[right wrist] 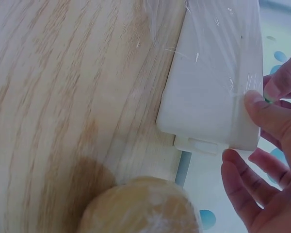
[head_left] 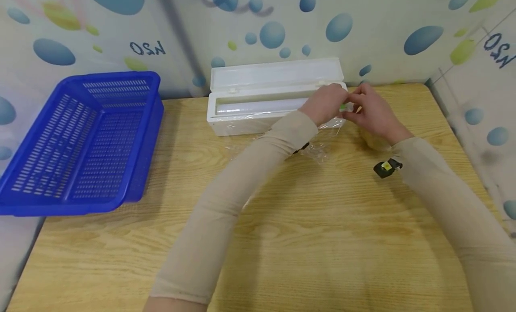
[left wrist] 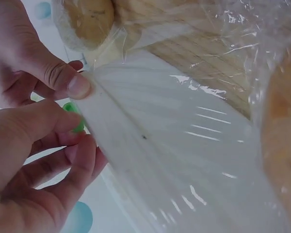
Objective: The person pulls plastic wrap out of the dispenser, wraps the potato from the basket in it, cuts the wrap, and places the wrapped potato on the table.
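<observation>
The left hand (head_left: 327,101) pinches a green piece (left wrist: 76,117) in its grip beside the right hand (head_left: 374,111), whose grip clasps the open white box (head_left: 242,126) by its end.

L fingers (head_left: 340,94), R fingers (head_left: 358,98) @ wht box (head_left: 250,125)

Wood-grain table (head_left: 322,240), blue basket (head_left: 80,209), white box (head_left: 278,74), clear film (head_left: 319,153), apparently a round tan item (right wrist: 140,208), partly hidden
</observation>
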Demonstrator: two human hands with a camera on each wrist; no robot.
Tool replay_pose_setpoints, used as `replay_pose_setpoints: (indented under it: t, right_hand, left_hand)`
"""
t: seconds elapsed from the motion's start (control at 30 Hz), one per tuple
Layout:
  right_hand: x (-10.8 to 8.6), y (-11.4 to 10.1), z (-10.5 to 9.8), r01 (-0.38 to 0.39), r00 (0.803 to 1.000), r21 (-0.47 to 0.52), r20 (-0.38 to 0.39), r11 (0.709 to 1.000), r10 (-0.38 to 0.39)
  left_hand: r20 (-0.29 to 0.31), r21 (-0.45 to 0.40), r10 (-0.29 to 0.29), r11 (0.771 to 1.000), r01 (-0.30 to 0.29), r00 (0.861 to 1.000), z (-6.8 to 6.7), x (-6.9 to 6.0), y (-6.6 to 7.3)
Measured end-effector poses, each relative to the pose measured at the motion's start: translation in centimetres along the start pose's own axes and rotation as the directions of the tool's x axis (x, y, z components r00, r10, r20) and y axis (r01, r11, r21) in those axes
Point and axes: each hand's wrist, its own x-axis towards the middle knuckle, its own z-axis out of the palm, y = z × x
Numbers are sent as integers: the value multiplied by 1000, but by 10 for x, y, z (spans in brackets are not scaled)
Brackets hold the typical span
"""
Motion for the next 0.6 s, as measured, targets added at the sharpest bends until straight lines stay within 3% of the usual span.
replay_pose_setpoints:
  t: [0.2, 0.6]
  right_hand:
    - [-1, -2, 5, -16, 1000, 14, -3, 1000, 16]
    - [2, -9, -1, -49, 998, -15, 34, 999, 49]
  left_hand:
    - [13, 60, 15, 998, -16, 1000, -1, -6, -8]
    - [94, 30, -57, 998, 55, 994, -9, -29, -28]
